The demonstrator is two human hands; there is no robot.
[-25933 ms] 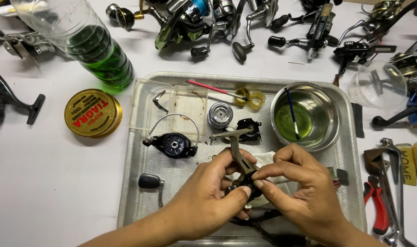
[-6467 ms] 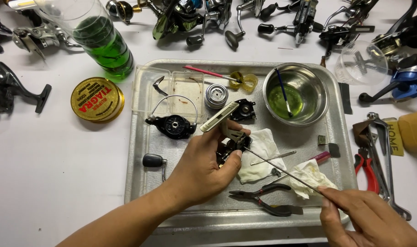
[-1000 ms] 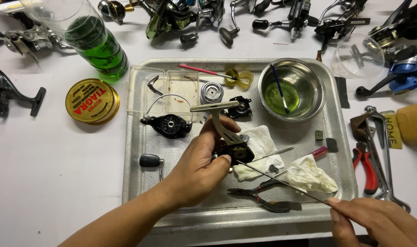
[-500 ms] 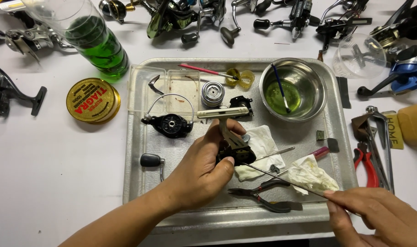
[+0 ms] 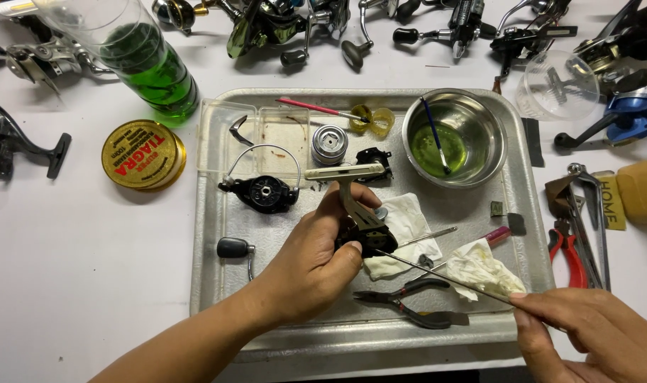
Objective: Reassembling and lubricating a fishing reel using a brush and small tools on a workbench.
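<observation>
My left hand grips the fishing reel body over the metal tray, fingers curled around its dark lower half so that part is mostly hidden. My right hand, cut off at the frame's corner, pinches a thin metal rod whose tip reaches the reel; whether it enters I cannot tell.

Two bare hands and forearms are seen, both entering from the near edge of the metal tray. No sleeve, glove, ring, watch or bracelet is worn on the left hand or its forearm, shown to near the elbow. The right hand is likewise uncovered. Short, unpainted fingernails are seen on both.
</observation>
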